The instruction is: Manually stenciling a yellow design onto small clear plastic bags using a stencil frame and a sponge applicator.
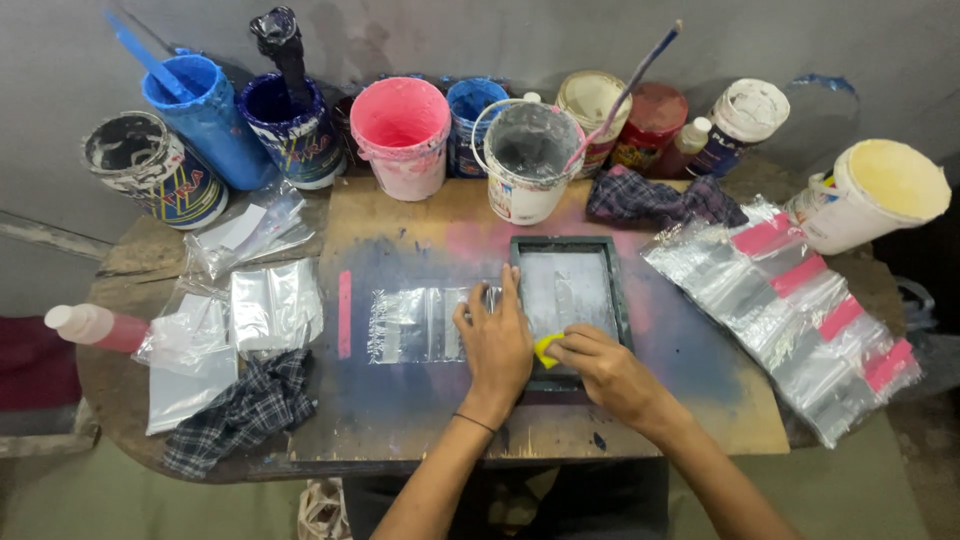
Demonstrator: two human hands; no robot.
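— So where's the frame (570,300)?
— Mid-surface, below the white bucket (527,160). Left hand (493,345) lies flat on its left edge, fingers apart; right hand (600,365) fingers clamp a yellow pad (545,349).

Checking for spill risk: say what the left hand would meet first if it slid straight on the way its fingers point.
Probably the white bucket: the left hand points up along the dark frame's left edge. Depth is unclear.

Round wooden table (130,255), worn and paint-stained. On top, a flat board (400,420) smeared blue and pink. Paint buckets (402,135) along the far edge. Plastic bags (790,310) stacked right, more left beside a checked rag (245,405) and a pink bottle (95,327).
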